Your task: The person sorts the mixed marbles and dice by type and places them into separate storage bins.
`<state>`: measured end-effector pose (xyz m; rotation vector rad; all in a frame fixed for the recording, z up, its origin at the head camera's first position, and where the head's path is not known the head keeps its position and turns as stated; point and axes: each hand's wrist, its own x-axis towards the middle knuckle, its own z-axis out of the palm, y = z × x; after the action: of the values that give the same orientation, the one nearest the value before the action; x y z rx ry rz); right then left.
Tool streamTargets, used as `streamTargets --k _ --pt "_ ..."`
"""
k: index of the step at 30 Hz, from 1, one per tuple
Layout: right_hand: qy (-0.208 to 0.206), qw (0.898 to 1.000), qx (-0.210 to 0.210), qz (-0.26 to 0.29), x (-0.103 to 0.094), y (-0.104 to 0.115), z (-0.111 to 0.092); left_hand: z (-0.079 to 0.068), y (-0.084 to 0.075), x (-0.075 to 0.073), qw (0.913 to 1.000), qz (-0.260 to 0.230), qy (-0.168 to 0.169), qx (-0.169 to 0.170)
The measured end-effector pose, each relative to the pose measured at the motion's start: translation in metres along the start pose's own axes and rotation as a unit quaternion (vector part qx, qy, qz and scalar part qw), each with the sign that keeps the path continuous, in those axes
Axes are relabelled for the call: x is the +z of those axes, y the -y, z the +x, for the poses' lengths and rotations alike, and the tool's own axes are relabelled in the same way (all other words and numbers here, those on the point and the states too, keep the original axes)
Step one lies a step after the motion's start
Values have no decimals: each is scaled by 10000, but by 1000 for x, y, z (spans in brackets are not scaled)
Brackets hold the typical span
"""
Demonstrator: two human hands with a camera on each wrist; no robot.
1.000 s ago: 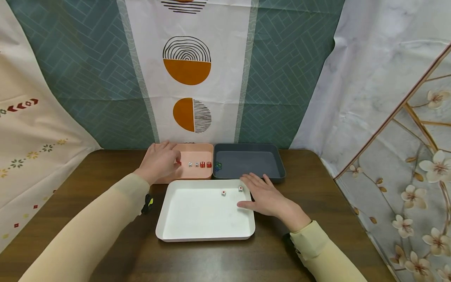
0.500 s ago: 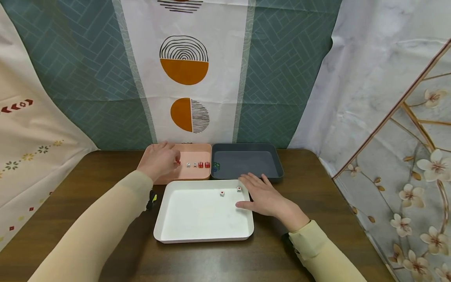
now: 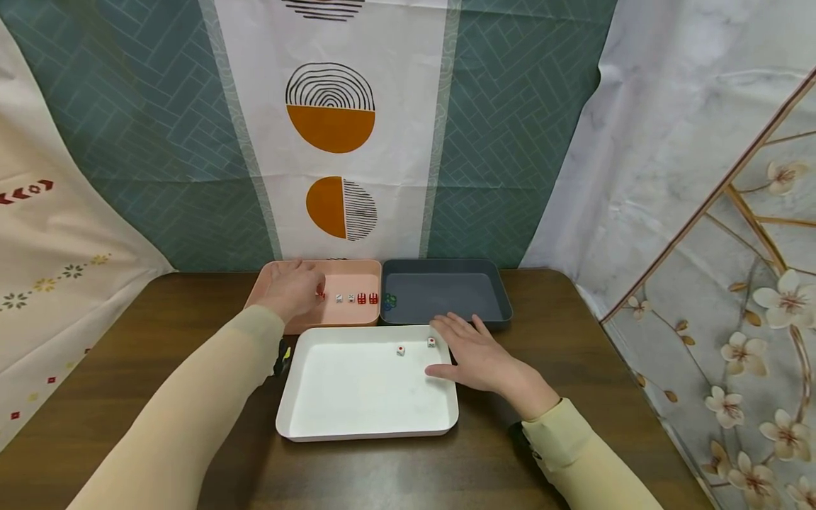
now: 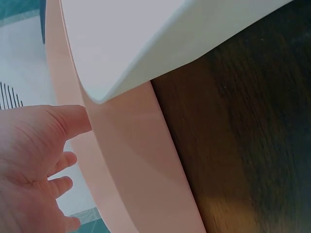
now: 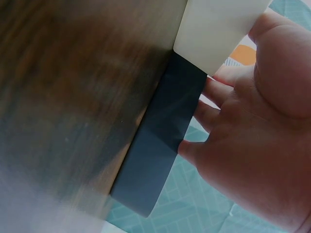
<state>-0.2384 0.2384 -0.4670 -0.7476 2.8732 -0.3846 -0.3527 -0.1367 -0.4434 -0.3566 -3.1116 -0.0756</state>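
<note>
In the head view my left hand [image 3: 295, 290] reaches over the left part of the pink tray [image 3: 347, 268]. Its thumb and forefinger pinch a red die [image 3: 321, 297] low down in that tray; the pads are partly hidden. To the right of this die, in a row, lie two white dice [image 3: 339, 298] and two red dice [image 3: 367, 298]. My right hand [image 3: 474, 358] spreads its fingers over the right rim of the white tray [image 3: 363, 404], holding nothing. Close to its fingertips sit two white dice [image 3: 400, 350] inside the white tray.
A dark grey tray [image 3: 449, 290] stands right beside the pink one, with small green and blue pieces [image 3: 389, 301] at its left wall. The white tray stands in front of both on a dark wooden table [image 3: 357, 474]. A patterned cloth [image 3: 331, 156] hangs behind.
The head view has shifted slightly, so the trays appear a little further left. My left forearm has swung a little to the right, its hand staying at the red die. My right hand keeps its place.
</note>
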Motion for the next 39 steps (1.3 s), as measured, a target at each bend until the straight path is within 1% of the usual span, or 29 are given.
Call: streamTargets --k 5,16,26,32,39 --pt "7 10000 -3 -26 0 1 0 1 1 3 10000 -6 43 -33" --pt "33 10000 12 -45 -2 3 0 2 0 5 9995 -235 182 -126" --pt "62 10000 53 -23 -4 6 -1 3 1 9 9994 -301 125 -137" --pt "53 10000 43 -28 -3 5 -1 0 -1 6 9993 -331 131 -138" --pt "46 10000 56 -68 -2 2 -1 -6 -5 -4 9996 -272 48 -98"
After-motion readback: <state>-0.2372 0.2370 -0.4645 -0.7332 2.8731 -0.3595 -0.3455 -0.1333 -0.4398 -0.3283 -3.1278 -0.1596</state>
